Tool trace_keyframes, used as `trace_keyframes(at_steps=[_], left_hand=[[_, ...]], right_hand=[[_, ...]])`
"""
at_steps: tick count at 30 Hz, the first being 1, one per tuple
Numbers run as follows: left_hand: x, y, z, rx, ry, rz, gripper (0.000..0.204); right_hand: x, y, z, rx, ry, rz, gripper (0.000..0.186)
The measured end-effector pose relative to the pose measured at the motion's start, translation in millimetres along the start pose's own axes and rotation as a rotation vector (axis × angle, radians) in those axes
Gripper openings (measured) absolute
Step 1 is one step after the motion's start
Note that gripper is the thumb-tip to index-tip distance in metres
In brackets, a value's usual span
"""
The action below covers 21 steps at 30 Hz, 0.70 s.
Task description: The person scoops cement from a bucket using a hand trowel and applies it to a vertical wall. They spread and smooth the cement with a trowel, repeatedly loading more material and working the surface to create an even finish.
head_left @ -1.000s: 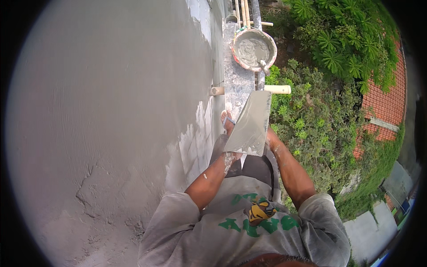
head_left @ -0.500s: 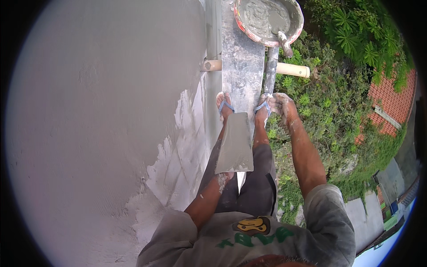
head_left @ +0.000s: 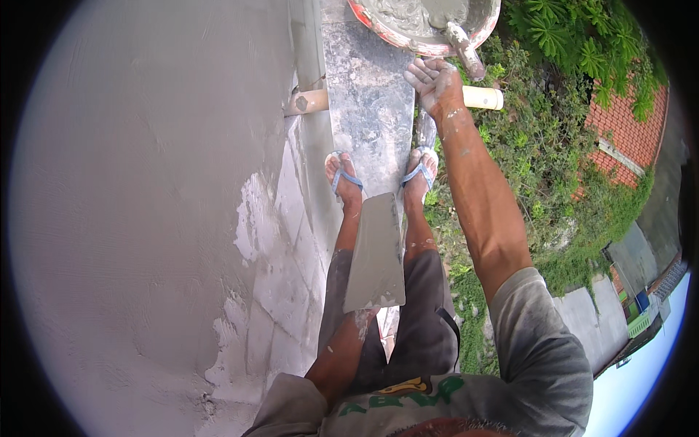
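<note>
A flat, grey, mortar-coated plastering float [head_left: 376,255] lies across the space in front of my legs. My left hand [head_left: 363,318] grips it at its near end, with most of the fingers hidden beneath the plate. My right hand [head_left: 438,86] is stretched forward and empty, its fingers extended and dusty with mortar. It is just short of a trowel [head_left: 467,52], whose caked handle sticks out over the rim of a round red-edged tub [head_left: 384,34]. Wet grey mortar [head_left: 408,16] fills the tub, and the trowel's blade rests in it.
I stand in sandals on a narrow plank [head_left: 371,95], crossed underneath by a pole [head_left: 312,102]. To the left rises a wall [head_left: 160,182] with smooth grey plaster and a pale bare patch [head_left: 280,291]. Bushes [head_left: 502,182] and a tiled roof [head_left: 628,131] are far below on the right.
My right hand has moved forward from beside my right foot to near the trowel handle, its fingers opening out. The float stays in my left hand. The view has shifted slightly.
</note>
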<state>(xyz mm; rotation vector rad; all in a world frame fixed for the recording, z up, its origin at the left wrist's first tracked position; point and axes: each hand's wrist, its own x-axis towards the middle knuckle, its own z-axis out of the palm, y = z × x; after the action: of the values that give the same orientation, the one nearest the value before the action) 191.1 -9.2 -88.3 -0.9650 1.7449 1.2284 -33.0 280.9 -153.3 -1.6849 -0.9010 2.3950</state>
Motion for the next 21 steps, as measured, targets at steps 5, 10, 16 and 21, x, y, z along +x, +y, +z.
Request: trace_keyframes(at_steps=[5, 10, 16, 21], left_hand=[[111, -14, 27, 0.376, 0.185, 0.218, 0.062], [175, -25, 39, 0.617, 0.324, 0.303, 0.064], [198, -37, 43, 0.743, 0.384, 0.333, 0.067], [194, -40, 43, 0.752, 0.376, 0.336, 0.066]], right_hand=[[36, 2, -18, 0.188, -0.065, -0.111, 0.029], [34, 1, -8, 0.268, -0.083, -0.135, 0.027], [38, 12, -11, 0.163, -0.019, -0.226, 0.025], [35, 22, -9, 0.103, -0.031, -0.184, 0.03]])
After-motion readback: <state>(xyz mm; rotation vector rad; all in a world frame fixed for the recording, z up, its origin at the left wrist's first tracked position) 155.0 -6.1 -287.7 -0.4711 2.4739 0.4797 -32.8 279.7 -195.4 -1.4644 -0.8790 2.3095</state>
